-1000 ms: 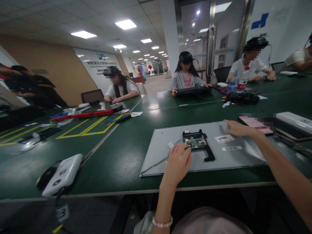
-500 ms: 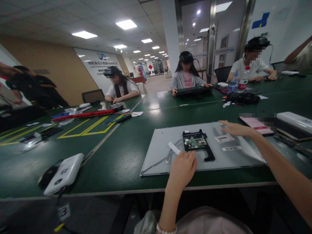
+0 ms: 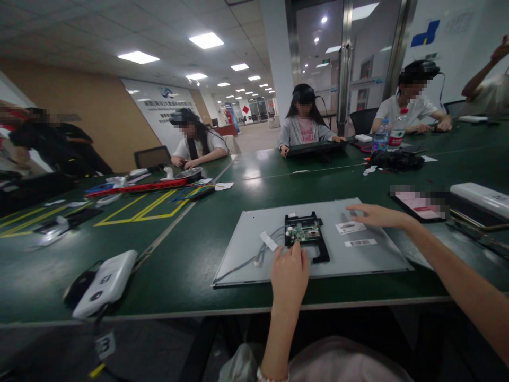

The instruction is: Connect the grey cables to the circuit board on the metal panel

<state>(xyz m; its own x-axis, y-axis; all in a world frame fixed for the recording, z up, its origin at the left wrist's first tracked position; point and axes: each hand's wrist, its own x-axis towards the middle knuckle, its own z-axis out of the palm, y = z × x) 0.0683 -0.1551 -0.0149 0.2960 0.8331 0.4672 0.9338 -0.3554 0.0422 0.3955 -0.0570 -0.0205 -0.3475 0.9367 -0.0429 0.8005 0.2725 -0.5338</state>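
Note:
A flat grey display panel (image 3: 358,265) lies on the green table in front of me. On it sits a black plastic bracket (image 3: 321,253) around a green circuit board (image 3: 304,232). Thin grey cables (image 3: 244,263) with a white tag (image 3: 269,241) run from the board to the panel's lower left corner. My left hand (image 3: 290,270) rests over the near part of the panel, fingertips apart beside the bracket's lower edge. Over the far right part, next to a white label (image 3: 350,227), my right hand (image 3: 377,216) stretches out its fingers. Neither hand grips anything.
A phone (image 3: 417,205) and a white device (image 3: 479,197) lie to the right. Another white device (image 3: 105,281) with a cable is near the left front edge. Bottles (image 3: 396,132) and a black bundle (image 3: 397,160) stand farther back. Several people sit across the table.
The panel, with its bracket and cables, has slid left across the table. My left hand has shifted slightly left, and my right hand has moved a little left too.

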